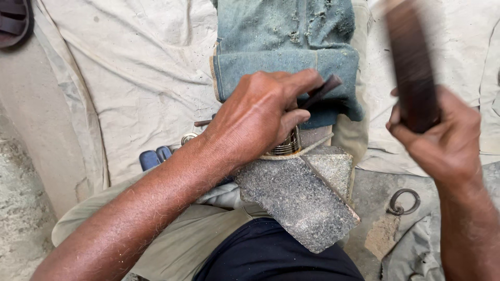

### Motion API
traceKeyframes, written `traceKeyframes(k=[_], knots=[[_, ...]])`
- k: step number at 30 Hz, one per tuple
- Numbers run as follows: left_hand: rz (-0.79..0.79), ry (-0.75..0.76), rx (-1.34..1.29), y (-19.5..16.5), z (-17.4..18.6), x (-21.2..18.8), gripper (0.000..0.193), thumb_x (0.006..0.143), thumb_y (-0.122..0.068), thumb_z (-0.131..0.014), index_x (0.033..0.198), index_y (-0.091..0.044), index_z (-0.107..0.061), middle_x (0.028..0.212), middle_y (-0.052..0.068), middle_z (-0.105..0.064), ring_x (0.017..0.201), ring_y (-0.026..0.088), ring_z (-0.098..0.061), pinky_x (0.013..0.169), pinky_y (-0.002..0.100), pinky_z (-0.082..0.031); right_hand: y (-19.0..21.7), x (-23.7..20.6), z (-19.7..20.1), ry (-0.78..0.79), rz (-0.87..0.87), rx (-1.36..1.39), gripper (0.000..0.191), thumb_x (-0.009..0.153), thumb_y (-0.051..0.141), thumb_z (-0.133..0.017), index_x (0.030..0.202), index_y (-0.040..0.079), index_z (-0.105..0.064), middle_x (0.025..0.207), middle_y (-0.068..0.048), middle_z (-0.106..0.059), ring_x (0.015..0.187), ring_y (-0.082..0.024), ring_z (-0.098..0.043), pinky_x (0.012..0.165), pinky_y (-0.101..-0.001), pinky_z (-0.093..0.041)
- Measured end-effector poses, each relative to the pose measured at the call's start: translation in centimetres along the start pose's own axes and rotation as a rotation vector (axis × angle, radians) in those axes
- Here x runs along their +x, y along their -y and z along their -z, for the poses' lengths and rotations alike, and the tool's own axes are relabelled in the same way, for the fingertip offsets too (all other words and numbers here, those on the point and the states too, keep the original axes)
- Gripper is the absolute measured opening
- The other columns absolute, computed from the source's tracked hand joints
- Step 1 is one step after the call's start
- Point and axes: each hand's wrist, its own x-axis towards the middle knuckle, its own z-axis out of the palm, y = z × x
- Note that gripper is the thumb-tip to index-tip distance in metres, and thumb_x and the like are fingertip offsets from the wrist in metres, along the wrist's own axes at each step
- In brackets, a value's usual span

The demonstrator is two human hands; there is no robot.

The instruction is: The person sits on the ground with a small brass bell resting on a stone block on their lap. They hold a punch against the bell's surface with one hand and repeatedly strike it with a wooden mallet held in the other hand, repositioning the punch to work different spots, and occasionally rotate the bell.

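My left hand [258, 117] grips a thin dark metal punch [319, 92] and rests on a ribbed silvery metal piece [287, 145]. That piece sits at the far end of a grey stone block [299, 200] lying across my lap. My right hand [442, 138] is raised at the right and holds a dark wooden mallet [411, 62], blurred by motion, above and to the right of the punch. Folded blue denim [284, 62] lies just beyond the block.
A pale dusty cloth [135, 78] covers the ground. Blue-handled pliers [154, 157] and a small metal ring [188, 138] lie left of my forearm. An iron ring [403, 202] lies on the ground at the right. A dark sandal [14, 21] sits top left.
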Motion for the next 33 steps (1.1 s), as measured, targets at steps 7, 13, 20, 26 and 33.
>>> traceKeyframes(k=[7,13,20,26,33], knots=[[0.117,-0.104,-0.052,0.2,-0.6,-1.5,0.037,0.089,-0.010,-0.083,0.120,-0.006,-0.063,0.087,0.009,-0.072,0.073,0.017,-0.073,0.060,0.032,-0.060,6.0,4.0,1.0,0.074,0.159,-0.485,0.012,0.096,0.003,-0.072,0.106,0.001,-0.066,0.081,-0.008,-0.067,0.065,-0.013,-0.063,0.061,-0.0285,-0.054],[0.192,-0.261,-0.073,-0.4,-1.5,-3.4,0.038,0.092,-0.011,-0.084,0.122,-0.006,-0.061,0.089,0.006,-0.069,0.074,0.012,-0.070,0.060,0.026,-0.060,10.4,5.6,1.0,0.139,0.193,-0.803,0.029,0.097,0.003,-0.072,0.126,0.002,-0.067,0.077,-0.011,-0.066,0.058,-0.017,-0.065,0.059,-0.0324,-0.056],[0.303,-0.459,-0.127,-1.1,-3.4,-5.0,0.031,0.095,-0.008,-0.082,0.119,-0.004,-0.062,0.084,0.003,-0.065,0.073,0.005,-0.066,0.061,0.021,-0.059,14.1,5.8,1.0,0.111,0.465,-0.848,0.036,0.085,-0.007,-0.073,0.120,-0.004,-0.067,0.086,-0.019,-0.065,0.073,-0.028,-0.066,0.072,-0.0419,-0.055],[0.310,-0.568,-0.177,-0.8,-4.6,-5.6,0.029,0.097,-0.009,-0.082,0.117,-0.002,-0.062,0.087,0.002,-0.067,0.079,0.004,-0.068,0.068,0.020,-0.063,15.8,5.1,1.0,0.074,0.601,-0.982,0.041,0.082,-0.007,-0.079,0.121,-0.003,-0.068,0.091,-0.019,-0.068,0.078,-0.030,-0.068,0.074,-0.0419,-0.057],[0.289,-0.627,-0.064,-1.1,-5.1,-5.8,0.029,0.094,-0.008,-0.084,0.114,0.000,-0.064,0.090,0.005,-0.068,0.079,0.008,-0.071,0.070,0.024,-0.061,14.8,3.6,1.6,0.113,0.503,-0.721,0.050,0.090,-0.006,-0.073,0.136,-0.004,-0.055,0.107,-0.025,-0.065,0.097,-0.033,-0.069,0.084,-0.0414,-0.060]])
